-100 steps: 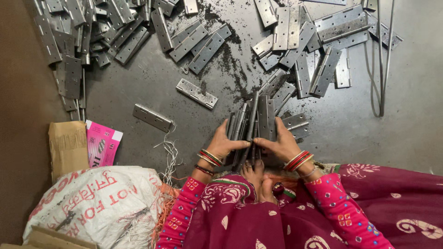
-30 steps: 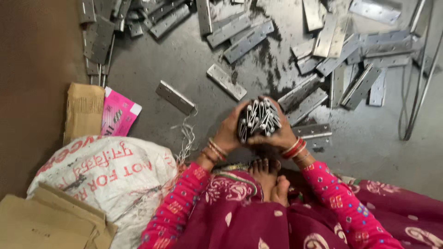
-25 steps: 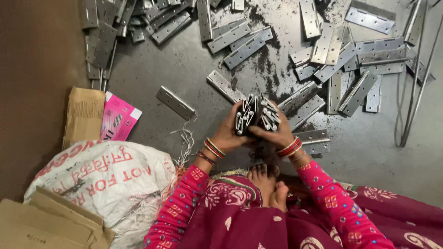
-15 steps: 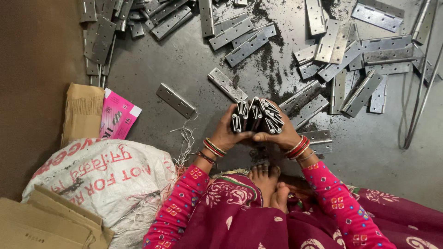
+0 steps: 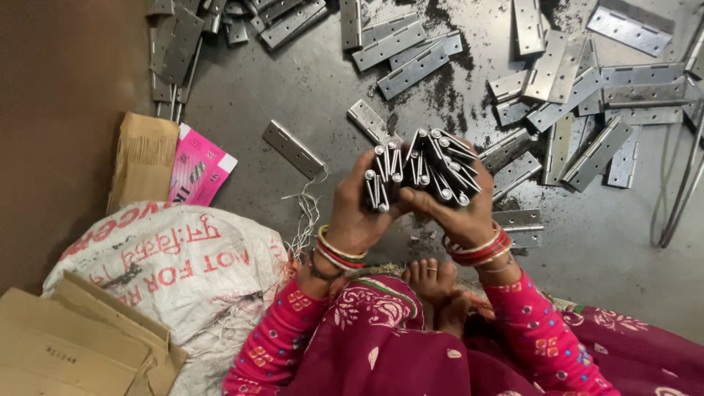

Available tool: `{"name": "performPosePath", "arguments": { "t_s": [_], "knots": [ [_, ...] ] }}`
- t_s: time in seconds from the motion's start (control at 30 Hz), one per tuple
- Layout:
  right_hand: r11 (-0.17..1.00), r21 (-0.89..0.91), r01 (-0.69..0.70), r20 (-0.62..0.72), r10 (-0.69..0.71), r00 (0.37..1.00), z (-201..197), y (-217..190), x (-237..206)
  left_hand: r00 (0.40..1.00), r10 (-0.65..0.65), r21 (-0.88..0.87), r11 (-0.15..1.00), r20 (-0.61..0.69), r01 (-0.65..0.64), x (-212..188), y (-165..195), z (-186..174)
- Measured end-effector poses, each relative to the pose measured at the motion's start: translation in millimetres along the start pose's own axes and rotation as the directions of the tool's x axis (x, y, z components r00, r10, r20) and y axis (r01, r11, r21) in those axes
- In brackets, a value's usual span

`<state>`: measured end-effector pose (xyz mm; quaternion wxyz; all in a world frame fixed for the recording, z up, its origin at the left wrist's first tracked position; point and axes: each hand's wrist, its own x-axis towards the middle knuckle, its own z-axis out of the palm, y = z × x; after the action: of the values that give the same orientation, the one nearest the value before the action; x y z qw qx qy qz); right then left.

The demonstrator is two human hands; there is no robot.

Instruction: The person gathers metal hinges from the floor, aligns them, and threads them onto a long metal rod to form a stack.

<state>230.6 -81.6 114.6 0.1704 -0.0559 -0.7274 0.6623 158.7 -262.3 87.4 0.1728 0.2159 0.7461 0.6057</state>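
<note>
Raised and fanned since earlier: bundle of hinges point(image 5: 422, 172). Gripped end-up between left hand point(image 5: 354, 220) and right hand point(image 5: 462, 213), fingers pinching its sides. Loose hinges point(image 5: 572, 95) scattered far right on floor point(image 5: 308, 95).

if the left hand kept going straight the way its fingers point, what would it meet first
Probably the lone metal hinge lying just beyond the bundle of hinges that the left hand grips. The hand is raised above the floor, so depth is unclear.

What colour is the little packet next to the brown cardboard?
Bright pink with a white edge; the packet shows in the head view.
</note>
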Motion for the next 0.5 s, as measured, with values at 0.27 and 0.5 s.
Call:
{"name": "performPosePath", "arguments": {
  "t_s": [0.27,0.5],
  "knots": [
    [0.971,0.033,0.237,0.411,-0.229,0.882,38.5,37.5,1.1,0.835,0.542,0.205,0.81,0.1,-0.55,-8.3,-12.8,-41.9],
    [0.998,0.033,-0.06,0.475,0.037,0.879,45.1,80.1,-19.8,0.966,0.192,0.156,0.963,0.173,-0.219,-26.9,-61.3,-41.8]
  ]
}}
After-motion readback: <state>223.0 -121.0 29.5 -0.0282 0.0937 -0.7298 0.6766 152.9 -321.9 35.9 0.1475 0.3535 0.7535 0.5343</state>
